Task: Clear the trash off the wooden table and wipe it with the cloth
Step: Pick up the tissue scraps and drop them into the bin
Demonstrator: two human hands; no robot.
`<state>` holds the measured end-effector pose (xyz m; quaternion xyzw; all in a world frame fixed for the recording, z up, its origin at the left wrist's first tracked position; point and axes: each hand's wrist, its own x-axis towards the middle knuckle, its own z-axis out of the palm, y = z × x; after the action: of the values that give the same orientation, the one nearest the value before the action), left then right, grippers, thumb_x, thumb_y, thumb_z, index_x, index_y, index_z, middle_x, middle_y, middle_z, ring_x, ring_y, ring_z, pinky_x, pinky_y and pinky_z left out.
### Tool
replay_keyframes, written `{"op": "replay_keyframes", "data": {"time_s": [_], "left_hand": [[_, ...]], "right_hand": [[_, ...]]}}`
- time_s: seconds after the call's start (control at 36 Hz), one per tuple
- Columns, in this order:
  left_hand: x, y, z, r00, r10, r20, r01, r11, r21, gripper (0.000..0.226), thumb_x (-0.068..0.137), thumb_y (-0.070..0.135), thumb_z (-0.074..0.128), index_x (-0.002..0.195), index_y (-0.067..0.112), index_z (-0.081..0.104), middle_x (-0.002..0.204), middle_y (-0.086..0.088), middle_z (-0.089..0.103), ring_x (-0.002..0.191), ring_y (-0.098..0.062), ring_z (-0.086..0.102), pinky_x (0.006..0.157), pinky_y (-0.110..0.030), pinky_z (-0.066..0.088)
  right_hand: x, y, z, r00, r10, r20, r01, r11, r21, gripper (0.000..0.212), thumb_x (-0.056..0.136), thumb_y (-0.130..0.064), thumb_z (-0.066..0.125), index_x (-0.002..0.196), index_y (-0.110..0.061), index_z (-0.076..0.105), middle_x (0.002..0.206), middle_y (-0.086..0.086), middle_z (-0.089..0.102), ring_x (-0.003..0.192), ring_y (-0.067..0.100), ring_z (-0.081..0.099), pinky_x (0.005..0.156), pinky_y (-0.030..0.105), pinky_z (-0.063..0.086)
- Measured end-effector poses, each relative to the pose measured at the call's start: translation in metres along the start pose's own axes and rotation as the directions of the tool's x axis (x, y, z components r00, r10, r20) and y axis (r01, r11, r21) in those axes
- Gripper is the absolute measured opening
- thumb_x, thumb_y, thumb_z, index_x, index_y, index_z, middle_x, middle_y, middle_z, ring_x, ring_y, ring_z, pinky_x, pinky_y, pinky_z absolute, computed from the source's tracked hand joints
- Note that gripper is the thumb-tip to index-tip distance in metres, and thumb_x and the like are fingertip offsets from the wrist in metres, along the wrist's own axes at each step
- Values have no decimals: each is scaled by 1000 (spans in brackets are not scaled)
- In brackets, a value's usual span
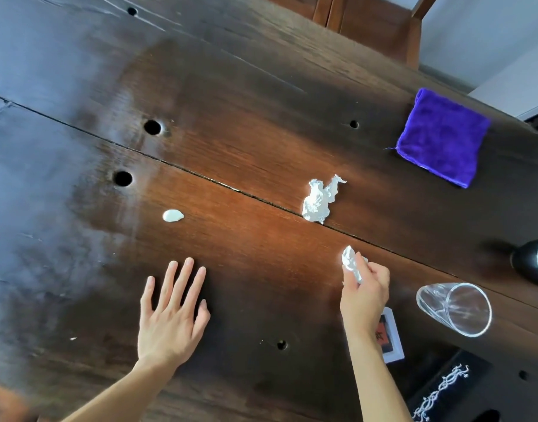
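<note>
My right hand [365, 289] pinches a small crumpled wad of white paper [351, 263] just above the dark wooden table [231, 132]. A larger crumpled piece of white paper [317, 199] lies on the table beyond it. Farther left sits a small white blob [172, 215]. My left hand [171, 312] lies flat on the wood with its fingers spread, holding nothing. A folded purple cloth [441, 138] rests near the table's far right edge.
A clear glass [456, 309] lies on its side right of my right hand. A dark bottle [532, 263] stands at the right edge. A small white card box [391, 339] and a black patterned case [444, 391] lie near my right forearm. A wooden chair [374, 22] stands beyond the table.
</note>
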<state>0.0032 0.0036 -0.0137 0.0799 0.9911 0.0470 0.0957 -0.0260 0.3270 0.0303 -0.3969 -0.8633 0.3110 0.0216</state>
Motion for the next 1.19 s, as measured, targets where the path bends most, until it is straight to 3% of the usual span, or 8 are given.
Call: {"op": "replay_keyframes", "data": {"time_s": [0.14,0.31,0.5,0.64,0.78,0.86,0.97,1.19], "left_hand": [[-1,0,-1,1000,-3,14,3,1000,3,63,98,40,31,158,24,34,168,0,24,157,-24,16,125,-56,15],[-1,1,-3,1000,-1,1,1,1000,-15,63,97,40,32,157,23,35,168,0,26,156,-24,19,125,-56,16],[-1,1,-3,1000,9,8,-9,1000,-5,62,98,41,31,157,23,35,168,-1,25,157,-26,19,124,-57,18],[0,0,-2,1000,7,6,-7,1000,-4,63,97,41,32,158,23,35,168,-1,25,156,-25,20,123,-57,20],[-1,0,-2,1000,4,2,-4,1000,-7,63,96,41,34,157,24,36,168,-1,26,156,-25,22,123,-57,21],[0,0,-3,1000,2,2,-2,1000,-13,63,96,40,35,157,24,37,168,-1,27,155,-25,23,123,-58,22],[0,-1,-3,1000,3,3,-3,1000,-12,63,95,40,35,156,24,38,168,-1,27,155,-25,23,122,-58,22],[0,-1,-3,1000,-1,9,1,1000,-12,63,95,41,35,156,24,39,168,-1,27,156,-25,23,122,-58,22]], "right_hand": [[7,0,-5,999,45,22,-46,998,53,33,95,-20,67,126,-10,68,120,6,60,98,21,63,70,15,48],[12,-18,-7,994,87,58,-94,987,129,29,98,-29,63,120,-12,70,119,4,66,89,14,64,71,20,51],[43,-78,11,989,-38,143,14,987,162,21,99,-29,61,105,-11,69,116,-6,61,90,7,60,63,3,38],[74,-113,34,984,-81,158,57,987,152,43,97,-27,59,64,-15,35,83,-1,51,67,11,43,57,23,32],[89,-115,48,993,9,118,-26,989,145,42,93,-27,61,58,-15,43,63,1,49,70,20,48,61,31,37],[91,-111,46,997,-23,78,18,998,61,33,93,-27,63,65,-11,55,81,1,56,95,24,47,71,37,43],[99,-105,41,991,-126,41,126,992,19,19,93,-13,66,109,-7,74,131,11,56,122,22,46,90,27,42],[95,-97,40,888,-432,160,441,897,-28,39,102,-2,48,133,-18,64,152,3,50,141,18,45,113,27,34]]}}
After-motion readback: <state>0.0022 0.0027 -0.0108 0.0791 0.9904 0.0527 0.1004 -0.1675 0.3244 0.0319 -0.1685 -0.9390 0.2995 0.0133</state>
